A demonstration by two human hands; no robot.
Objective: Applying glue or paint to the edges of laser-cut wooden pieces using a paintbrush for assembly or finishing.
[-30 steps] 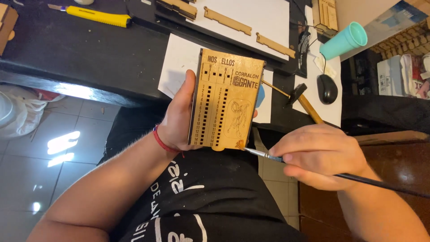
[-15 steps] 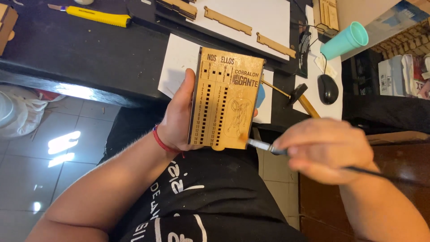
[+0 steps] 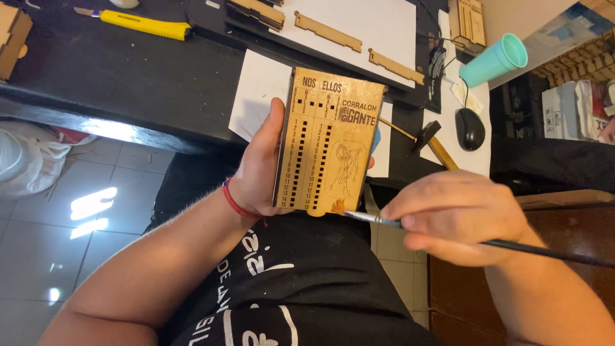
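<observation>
From the head view I see my left hand (image 3: 259, 173) wrapped around the long edge of a flat wooden board (image 3: 330, 141), thumb up its near side, holding it upright over my lap; my right hand (image 3: 458, 218) pinches a thin paintbrush (image 3: 384, 221) low on its handle, its bristle tip touching the board's bottom edge just beside my left palm; I judge the edge work is under way, with the engraved face and its rows of small square holes looking bare, so most of the surface appears untouched; beyond my right hand lie a small hammer (image 3: 426, 138), a black mouse (image 3: 469, 128) and a teal cup (image 3: 494, 61); beyond my left hand, a yellow utility knife (image 3: 144, 24) and loose wooden strips (image 3: 328, 32) on white sheets
</observation>
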